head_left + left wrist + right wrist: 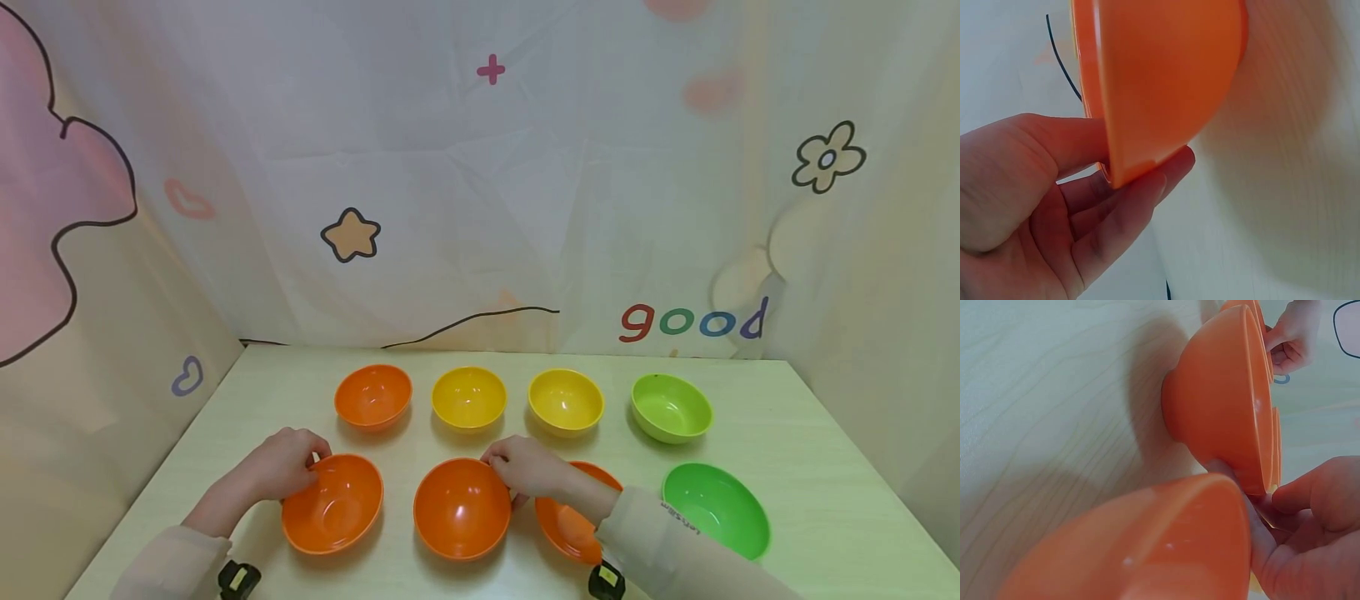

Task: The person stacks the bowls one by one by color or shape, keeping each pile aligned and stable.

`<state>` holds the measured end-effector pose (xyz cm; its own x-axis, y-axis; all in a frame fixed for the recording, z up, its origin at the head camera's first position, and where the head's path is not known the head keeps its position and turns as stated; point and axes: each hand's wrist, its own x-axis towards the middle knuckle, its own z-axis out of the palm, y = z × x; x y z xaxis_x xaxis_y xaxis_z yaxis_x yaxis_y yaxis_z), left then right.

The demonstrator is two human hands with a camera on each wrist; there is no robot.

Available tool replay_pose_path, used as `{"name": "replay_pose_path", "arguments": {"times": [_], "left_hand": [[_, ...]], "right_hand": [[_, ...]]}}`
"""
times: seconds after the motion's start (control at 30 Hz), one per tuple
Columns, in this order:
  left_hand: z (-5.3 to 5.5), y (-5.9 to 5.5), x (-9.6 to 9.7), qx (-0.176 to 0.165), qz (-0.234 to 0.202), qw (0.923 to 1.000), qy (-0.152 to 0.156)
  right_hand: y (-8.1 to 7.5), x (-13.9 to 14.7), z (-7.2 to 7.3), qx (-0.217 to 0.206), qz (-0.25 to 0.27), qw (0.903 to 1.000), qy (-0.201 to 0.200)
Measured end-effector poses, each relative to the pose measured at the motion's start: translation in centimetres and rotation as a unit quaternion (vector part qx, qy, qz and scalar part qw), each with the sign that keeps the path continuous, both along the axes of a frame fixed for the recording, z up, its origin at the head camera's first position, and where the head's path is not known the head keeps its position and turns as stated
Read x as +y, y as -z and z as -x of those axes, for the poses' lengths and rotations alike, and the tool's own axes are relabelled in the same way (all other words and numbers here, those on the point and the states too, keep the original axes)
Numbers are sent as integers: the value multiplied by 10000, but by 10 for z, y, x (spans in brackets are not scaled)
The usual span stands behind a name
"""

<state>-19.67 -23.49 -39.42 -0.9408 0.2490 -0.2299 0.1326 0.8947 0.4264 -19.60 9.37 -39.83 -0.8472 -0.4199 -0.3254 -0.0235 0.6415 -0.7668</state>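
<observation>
At the front left, my left hand (288, 460) pinches the rim of an orange bowl (333, 504). In the left wrist view the thumb lies over the rim and the fingers (1119, 234) sit under the bowl's outer side. My right hand (528, 467) grips the right rim of the middle orange bowl (461, 510), thumb inside and fingers at its outer wall in the right wrist view. Beneath my right forearm a third orange bowl (570, 525) is partly hidden; it looms close in the right wrist view.
Behind stand another orange bowl (373, 398), two yellow bowls, one left (468, 400) and one right (566, 402), and a light green bowl (671, 408). A green bowl (716, 508) sits front right, partly behind my right sleeve. A printed curtain (450, 183) borders the pale table (810, 467).
</observation>
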Motion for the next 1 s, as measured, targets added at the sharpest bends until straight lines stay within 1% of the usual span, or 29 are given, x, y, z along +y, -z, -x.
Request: {"name": "replay_pose_path", "arguments": {"times": [0.27,0.5,0.6,0.87,1.0], "left_hand": [[0,-3,0,-62,-4,10000,15],[1,-7,0,-106,5,9999,96],[2,-11,1,-91,7,9999,133],[6,-25,9,79,57,9994,329],[8,-29,13,203,91,9984,511]], "right_hand": [[-2,-1,-1,6,26,10000,-7],[-2,0,-1,11,55,10000,-26],[-1,0,0,7,57,10000,-15],[-1,0,-1,11,27,10000,-2],[-1,-1,-1,20,32,10000,-5]]}}
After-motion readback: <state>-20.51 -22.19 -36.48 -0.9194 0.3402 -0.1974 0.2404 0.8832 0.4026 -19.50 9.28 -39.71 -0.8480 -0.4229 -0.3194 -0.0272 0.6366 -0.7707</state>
